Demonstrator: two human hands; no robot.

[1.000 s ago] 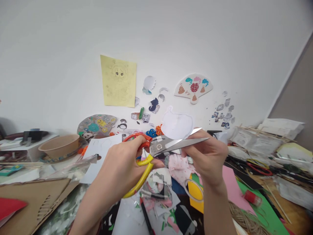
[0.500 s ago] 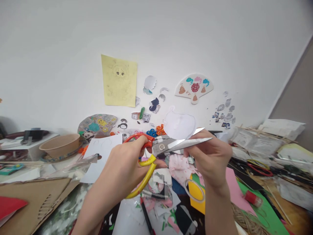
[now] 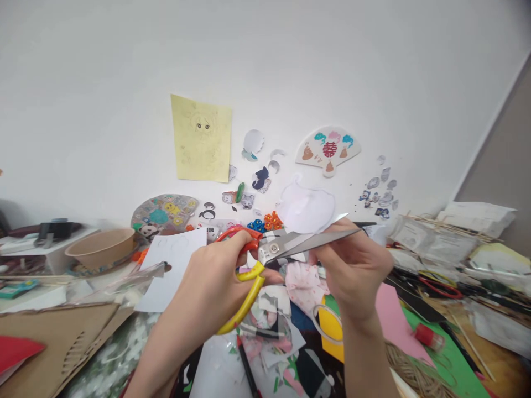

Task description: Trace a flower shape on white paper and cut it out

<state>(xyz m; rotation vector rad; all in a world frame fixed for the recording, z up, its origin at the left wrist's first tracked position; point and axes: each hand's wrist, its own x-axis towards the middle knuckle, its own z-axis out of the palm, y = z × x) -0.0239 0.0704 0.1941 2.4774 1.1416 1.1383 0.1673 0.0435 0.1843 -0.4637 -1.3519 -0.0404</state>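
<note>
My left hand [image 3: 219, 271] is closed round the handles of a pair of scissors [image 3: 274, 249], one handle red and the other yellow. The blades point right and stand slightly apart. A white paper cutout [image 3: 309, 207] with a rounded outline and a small curl at its top left rises above the blades. My right hand [image 3: 352, 265] pinches the paper's lower right edge from behind the blades; its fingertips are partly hidden by the metal.
Paper scraps [image 3: 269, 326] and a black pen [image 3: 248, 365] lie below my hands. A roll of tape [image 3: 327, 323] rests on yellow card. Left are a round bowl [image 3: 102, 247] and cardboard [image 3: 53, 342]; right, twine [image 3: 415, 370] and a red spool [image 3: 429, 335]. Cutouts hang on the wall.
The scissor blades have closed somewhat and turned a little against the paper. The paper cutout has tilted slightly and shifted a bit to the right; both hands keep their holds.
</note>
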